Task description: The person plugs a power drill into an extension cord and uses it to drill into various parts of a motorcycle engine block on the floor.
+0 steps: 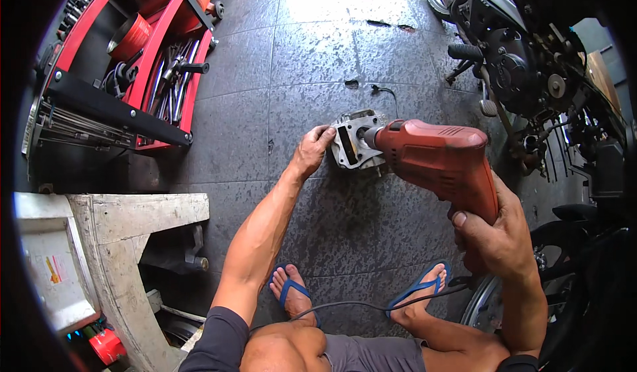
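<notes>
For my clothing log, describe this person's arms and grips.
The left arm wears a dark short sleeve; only the edge of a dark sleeve shows on the right arm. Both forearms are bare. The left grip and right grip are human hands, ungloved, with no watch visible.

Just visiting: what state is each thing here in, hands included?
Metal part: held.
Left hand: gripping the metal part's edge.
Red drill: held, tip at the metal part.
Right hand: closed around the red drill.
Red tool rack: open, stocked with tools.
Black cord: slack.
Blue flip-flops: worn.
Motorcycle: parked, partly out of view.
</notes>
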### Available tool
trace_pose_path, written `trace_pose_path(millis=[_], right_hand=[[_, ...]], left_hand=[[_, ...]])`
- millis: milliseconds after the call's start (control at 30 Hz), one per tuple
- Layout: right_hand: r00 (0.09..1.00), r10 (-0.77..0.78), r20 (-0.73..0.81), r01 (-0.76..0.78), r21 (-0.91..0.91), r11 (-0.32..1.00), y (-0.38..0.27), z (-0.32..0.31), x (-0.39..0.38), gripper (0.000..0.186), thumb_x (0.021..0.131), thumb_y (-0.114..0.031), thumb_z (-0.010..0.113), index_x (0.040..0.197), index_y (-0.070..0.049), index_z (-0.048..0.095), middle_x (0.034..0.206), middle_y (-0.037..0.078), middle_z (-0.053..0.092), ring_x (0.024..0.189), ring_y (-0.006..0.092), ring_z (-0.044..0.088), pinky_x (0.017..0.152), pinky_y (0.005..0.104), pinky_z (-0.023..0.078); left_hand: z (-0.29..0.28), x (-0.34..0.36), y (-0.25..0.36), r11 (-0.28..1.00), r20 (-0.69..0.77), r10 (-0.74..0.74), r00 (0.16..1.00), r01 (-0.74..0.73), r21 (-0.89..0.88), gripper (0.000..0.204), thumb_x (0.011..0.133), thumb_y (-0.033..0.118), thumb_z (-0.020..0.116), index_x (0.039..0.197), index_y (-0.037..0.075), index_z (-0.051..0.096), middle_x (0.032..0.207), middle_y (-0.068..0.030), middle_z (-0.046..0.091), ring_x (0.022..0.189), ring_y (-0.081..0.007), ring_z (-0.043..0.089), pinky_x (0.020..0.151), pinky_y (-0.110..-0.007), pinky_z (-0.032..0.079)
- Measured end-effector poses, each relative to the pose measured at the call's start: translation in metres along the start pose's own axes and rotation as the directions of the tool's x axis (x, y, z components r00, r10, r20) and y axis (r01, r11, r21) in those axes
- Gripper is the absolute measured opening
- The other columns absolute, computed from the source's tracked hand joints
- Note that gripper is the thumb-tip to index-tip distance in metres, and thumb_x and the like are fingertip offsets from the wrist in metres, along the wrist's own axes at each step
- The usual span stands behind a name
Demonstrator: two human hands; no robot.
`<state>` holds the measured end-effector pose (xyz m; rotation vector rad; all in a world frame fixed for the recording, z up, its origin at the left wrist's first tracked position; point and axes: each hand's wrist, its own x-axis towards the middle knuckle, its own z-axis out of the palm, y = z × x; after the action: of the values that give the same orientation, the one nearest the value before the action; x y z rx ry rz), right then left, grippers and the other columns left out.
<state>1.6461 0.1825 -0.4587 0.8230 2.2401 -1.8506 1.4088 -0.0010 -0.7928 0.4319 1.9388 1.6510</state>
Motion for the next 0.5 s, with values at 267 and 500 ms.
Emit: trace_pose_path(millis=[267, 500], right_hand=[[0.999, 0.009, -0.031, -0.011, -0.044, 0.999, 0.014, -0.007, 0.000, 0.053, 0.085, -0.006, 0.067, 0.135, 0.003, 0.050, 0.084, 0.003, 0.060, 0.065, 0.0069, 0.056, 0.057, 0.0244, 0.046], [0.992, -0.088, -0.090, 0.081, -0.072, 0.994, 0.014, 0.002, -0.003, 0.052, 0.084, -0.005, 0.067, 0.133, 0.003, 0.052, 0.085, 0.003, 0.061, 0.065, 0.0072, 0.056, 0.057, 0.0242, 0.046]], left_hand=[[0.006, 0.001, 0.005, 0.999, -0.019, -0.015, 1.000, 0.014, -0.039, 0.058, 0.101, 0.046, 0.060, 0.126, -0.006, 0.063, 0.113, -0.0140, 0.071, 0.107, -0.0196, 0.063, 0.094, -0.034, 0.049], [0.006, 0.000, 0.007, 0.999, -0.023, -0.009, 1.000, 0.008, -0.039, 0.059, 0.101, 0.047, 0.060, 0.126, -0.006, 0.063, 0.115, -0.0156, 0.072, 0.109, -0.0213, 0.065, 0.095, -0.034, 0.049]])
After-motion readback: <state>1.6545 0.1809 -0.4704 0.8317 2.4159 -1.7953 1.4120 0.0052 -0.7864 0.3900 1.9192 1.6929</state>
